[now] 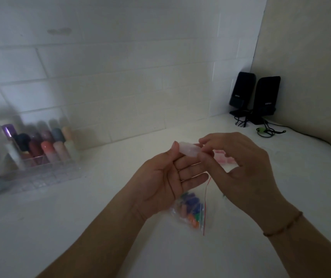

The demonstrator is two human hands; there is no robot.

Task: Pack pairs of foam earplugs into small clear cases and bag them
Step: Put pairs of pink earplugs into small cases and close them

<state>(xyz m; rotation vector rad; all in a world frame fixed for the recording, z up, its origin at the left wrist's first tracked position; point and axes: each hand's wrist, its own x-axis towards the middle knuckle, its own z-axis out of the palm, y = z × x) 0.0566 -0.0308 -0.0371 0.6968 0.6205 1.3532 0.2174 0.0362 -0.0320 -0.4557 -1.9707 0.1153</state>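
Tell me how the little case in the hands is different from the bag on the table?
The case is held up between the left hand and right hand; the bag lies flat on the table. The case looks stiff and milky pale; the bag is thin and floppy with a red strip along one edge. The bag shows colourful earplugs; I cannot tell what is in the case. Both are see-through plastic.
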